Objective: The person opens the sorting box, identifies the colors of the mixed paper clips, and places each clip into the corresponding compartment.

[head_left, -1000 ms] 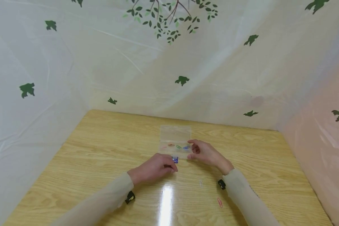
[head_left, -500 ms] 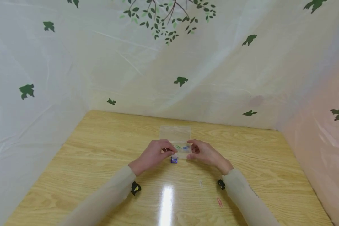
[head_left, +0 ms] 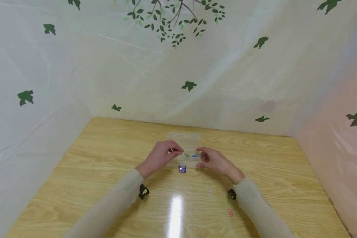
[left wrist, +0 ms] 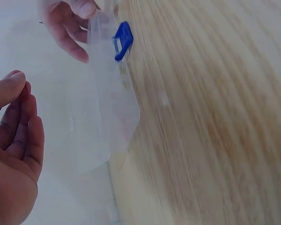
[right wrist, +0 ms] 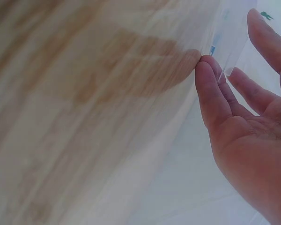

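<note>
A clear plastic box [head_left: 193,159] stands with its lid [head_left: 188,136] raised at the back. Inside lie a green paper clip [head_left: 187,155] and a blue paper clip [head_left: 194,155]. On its front sits a blue latch [head_left: 182,169]. My left hand [head_left: 162,153] is over the box's left part, thumb and forefinger pinched on a small thing, apparently a paper clip, mostly hidden by the fingertips. My right hand [head_left: 216,162] holds the box's right end, thumb at the front and fingers behind.
Nearer to me on the wooden table [head_left: 77,178] lie a pale paper clip [head_left: 210,193] and a red paper clip [head_left: 230,213]. A pale sheet [head_left: 142,96] with printed leaves and birds hangs along the table's far edge and sides.
My left hand has risen from the table in front of the box and moved forward over it, covering the clips on the left. My right hand stays at the box's right end.
</note>
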The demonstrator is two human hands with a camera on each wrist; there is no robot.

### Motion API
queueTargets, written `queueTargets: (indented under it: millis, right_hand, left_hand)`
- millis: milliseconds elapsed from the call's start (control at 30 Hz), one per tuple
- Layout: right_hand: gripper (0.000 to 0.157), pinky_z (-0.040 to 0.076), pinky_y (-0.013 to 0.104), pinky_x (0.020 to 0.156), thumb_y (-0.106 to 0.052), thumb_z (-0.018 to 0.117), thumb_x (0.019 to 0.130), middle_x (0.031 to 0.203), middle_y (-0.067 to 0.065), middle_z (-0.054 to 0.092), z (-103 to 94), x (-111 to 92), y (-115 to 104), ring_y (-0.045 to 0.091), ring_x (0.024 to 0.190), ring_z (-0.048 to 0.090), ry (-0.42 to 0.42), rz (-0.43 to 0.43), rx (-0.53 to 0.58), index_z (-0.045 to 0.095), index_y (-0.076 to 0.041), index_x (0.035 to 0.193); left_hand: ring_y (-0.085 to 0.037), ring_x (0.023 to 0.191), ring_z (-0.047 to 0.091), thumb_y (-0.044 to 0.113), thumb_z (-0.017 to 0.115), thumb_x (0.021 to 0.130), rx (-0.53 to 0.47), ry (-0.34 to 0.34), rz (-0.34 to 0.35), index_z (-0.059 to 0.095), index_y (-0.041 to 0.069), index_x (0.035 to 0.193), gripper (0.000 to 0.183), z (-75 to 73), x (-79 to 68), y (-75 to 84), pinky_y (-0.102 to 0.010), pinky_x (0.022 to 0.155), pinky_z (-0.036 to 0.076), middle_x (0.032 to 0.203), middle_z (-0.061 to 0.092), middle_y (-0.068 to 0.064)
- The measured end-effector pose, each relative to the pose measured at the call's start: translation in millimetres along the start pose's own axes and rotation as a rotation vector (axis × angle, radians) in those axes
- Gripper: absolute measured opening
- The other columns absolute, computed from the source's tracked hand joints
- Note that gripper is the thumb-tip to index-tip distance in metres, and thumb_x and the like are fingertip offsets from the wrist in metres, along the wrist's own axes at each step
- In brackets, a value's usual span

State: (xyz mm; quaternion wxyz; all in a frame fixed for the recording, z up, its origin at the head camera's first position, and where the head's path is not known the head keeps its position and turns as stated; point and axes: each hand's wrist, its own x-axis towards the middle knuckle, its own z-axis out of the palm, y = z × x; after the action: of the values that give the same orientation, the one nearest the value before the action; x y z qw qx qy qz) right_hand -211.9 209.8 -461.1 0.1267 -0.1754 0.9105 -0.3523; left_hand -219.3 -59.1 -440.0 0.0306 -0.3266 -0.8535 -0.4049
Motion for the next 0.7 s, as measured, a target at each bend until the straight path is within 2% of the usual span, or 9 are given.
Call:
queueTargets:
  millis: [267,567,700]
  right_hand:
    - [0.064,0.051,0.038,0.088,-0.022,0.081,0.093,0.109,0.006,0.064,0.3,-0.8,0.6,0.02,0.097,0.057,0.002,-0.018,-0.012,0.053,0.0,0.146]
    - [0.065,0.051,0.038,0.089,-0.024,0.081,0.093,0.108,0.004,0.063,1.0,-1.5,0.8,0.02,0.097,0.056,-0.001,-0.009,-0.017,0.053,-0.001,0.147]
    - [0.065,0.051,0.038,0.089,-0.025,0.081,0.093,0.108,0.004,0.062,1.4,-1.5,0.8,0.02,0.097,0.056,-0.004,-0.008,-0.019,0.053,-0.002,0.147]
  left_hand:
    - [-0.015,0.096,0.069,0.011,0.073,0.098,0.033,-0.015,-0.035,0.08,0.008,0.107,0.012,1.1,6.8,-4.1,-0.036,0.087,0.058,0.105,0.076,0.0]
    - [-0.013,0.09,0.068,0.011,0.072,0.098,0.039,-0.04,-0.12,0.08,0.009,0.107,0.012,7.0,15.1,-8.7,-0.03,0.078,0.057,0.105,0.077,-0.001]
    - [-0.013,0.09,0.068,0.01,0.072,0.098,0.052,-0.063,-0.163,0.08,0.009,0.107,0.012,9.9,17.9,-11.5,-0.03,0.08,0.057,0.105,0.077,-0.001]
